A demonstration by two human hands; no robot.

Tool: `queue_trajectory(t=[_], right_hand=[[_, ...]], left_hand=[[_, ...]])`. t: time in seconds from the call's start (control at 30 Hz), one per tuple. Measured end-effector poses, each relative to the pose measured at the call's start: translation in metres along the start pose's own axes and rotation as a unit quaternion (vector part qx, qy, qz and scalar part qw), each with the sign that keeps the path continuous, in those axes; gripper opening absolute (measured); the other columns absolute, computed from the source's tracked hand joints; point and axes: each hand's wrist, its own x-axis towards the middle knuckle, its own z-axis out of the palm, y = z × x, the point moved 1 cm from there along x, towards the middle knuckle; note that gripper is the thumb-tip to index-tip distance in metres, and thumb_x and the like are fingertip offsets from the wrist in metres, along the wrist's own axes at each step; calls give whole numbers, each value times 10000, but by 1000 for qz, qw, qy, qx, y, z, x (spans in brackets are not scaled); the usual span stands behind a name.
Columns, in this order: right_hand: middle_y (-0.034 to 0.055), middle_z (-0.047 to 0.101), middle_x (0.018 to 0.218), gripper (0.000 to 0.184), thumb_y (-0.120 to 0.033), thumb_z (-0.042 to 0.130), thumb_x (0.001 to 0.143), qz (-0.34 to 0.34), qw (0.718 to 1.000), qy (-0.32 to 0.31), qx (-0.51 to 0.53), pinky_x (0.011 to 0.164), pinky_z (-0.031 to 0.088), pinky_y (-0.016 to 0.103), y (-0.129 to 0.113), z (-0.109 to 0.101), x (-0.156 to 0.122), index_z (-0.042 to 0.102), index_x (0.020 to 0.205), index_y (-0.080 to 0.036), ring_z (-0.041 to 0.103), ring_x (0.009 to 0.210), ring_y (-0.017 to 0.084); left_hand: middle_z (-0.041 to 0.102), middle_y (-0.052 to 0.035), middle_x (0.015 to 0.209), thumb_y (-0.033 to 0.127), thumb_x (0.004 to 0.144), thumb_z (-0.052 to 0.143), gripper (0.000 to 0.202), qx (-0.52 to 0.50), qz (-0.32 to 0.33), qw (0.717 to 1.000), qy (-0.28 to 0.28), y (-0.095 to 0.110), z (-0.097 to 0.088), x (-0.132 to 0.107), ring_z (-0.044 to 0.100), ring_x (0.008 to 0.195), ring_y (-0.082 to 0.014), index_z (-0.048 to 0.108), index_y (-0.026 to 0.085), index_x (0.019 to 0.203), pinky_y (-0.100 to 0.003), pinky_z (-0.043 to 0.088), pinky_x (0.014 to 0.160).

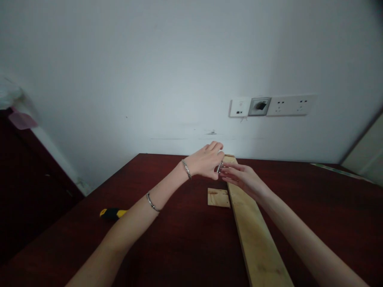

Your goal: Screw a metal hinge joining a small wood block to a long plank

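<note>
Head view: the left hand (206, 160) pinches a small metal piece (220, 168) in a narrow grip, which keeps it up off the table. The right hand (239, 178) is close by, reaching to the same piece, but I cannot tell if it holds on. Both hands are over the far end of a long wood board (259, 239). A small wood piece (218, 197) lies just left of the board on the dark red table (179, 255), and a yellow and black tool handle (113, 213) lies farther left.

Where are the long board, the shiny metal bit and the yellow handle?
long board (254, 235), head view, on its flat top face
metal bit (220, 167), head view, on its shiny side between the fingers
yellow handle (113, 213), head view, on its yellow and black grip
</note>
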Motion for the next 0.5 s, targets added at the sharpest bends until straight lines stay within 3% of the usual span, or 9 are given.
queue_trajectory(t=[0.23, 0.5], right_hand=[[59, 722, 873, 214, -194, 716, 704, 18, 995, -77, 57, 795, 560, 286, 2, -1, -12, 672, 908, -148, 687, 744, 134], [78, 718, 890, 232, -192, 729, 686, 14, 993, -104, 55, 796, 550, 283, -4, -2, -12, 682, 902, -122, 681, 800, 150]], left_hand=[[447, -177, 1135, 311, 677, 613, 330, -23, -18, 999, 32, 29, 4, -4, 381, 1116, -299, 521, 98, 912, -353, 373, 917], [437, -160, 1145, 315, 699, 605, 342, -83, -23, 996, 38, 30, 10, -5, 376, 1129, -295, 502, 113, 954, -386, 372, 948]])
